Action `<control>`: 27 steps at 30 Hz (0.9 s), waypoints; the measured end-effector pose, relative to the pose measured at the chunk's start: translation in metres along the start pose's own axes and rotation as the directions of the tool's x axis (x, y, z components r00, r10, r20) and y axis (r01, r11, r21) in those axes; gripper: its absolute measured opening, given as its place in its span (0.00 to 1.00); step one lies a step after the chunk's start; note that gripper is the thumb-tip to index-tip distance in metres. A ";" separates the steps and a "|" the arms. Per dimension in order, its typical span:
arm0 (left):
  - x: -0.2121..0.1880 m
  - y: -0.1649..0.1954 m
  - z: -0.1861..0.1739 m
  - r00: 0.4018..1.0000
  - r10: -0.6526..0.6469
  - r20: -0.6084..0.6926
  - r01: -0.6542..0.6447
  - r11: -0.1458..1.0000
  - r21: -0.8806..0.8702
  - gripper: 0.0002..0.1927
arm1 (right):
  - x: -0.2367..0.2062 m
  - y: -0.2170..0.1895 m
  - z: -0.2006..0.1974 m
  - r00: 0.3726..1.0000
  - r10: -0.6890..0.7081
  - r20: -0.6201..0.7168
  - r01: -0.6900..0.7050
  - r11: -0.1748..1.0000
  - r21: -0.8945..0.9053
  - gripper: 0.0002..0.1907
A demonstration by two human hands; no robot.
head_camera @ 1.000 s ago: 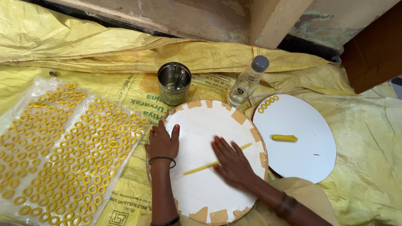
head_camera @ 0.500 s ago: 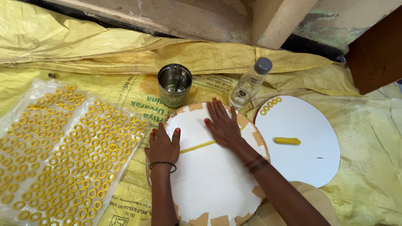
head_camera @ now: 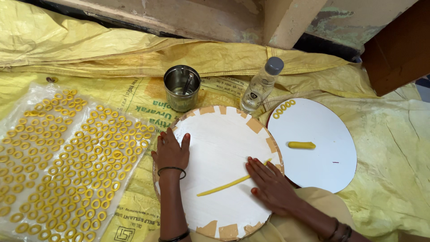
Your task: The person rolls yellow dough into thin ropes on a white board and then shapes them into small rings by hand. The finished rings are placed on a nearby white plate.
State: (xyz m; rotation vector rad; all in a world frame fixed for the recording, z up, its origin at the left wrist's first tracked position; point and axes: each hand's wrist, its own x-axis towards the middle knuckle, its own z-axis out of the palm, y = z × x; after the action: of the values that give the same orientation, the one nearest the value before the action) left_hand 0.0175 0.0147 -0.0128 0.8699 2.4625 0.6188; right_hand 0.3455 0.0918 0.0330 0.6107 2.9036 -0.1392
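Your left hand lies flat and open, palm down, fingers slightly spread, on the left edge of the round white board. It grips nothing; it only presses the board surface. A dark bangle sits at that wrist.

Your right hand is also open and flat, palm down, fingers extended and close together. It rests on top of the thin yellow dough rope, covering the rope's right portion. The rope lies diagonally across the lower middle of the board, its left end bare and its right tip showing just beyond your fingertips near the board's right rim. Neither hand is closed around anything.

Tan tape patches ring the board's rim.

Containers:
1. A steel cup stands upright just beyond the board's top edge. A thin metal utensil leans inside it; whether it also holds liquid cannot be told.
2. A clear plastic bottle with a grey cap stands tilted at the board's upper right. Its contents look clear; the fill level cannot be told.

A second white disc lies to the right, partly under the board. It carries 1 short yellow dough piece and a small row of dough rings near its upper left rim.

A clear plastic sheet at the left is covered with many yellow rings. Yellow sacking lies beneath everything.
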 end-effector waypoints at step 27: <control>-0.001 -0.003 0.003 0.995 0.024 -0.092 -0.026 1.000 -0.017 0.43 | 0.033 0.011 0.007 0.979 0.103 -0.173 -0.084 0.990 0.113 0.38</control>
State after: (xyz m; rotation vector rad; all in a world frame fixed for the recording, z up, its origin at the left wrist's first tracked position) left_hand 0.0186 0.0122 -0.0164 0.8850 2.5271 0.7034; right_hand 0.3210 0.1137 0.0192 0.8164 3.0474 -0.2378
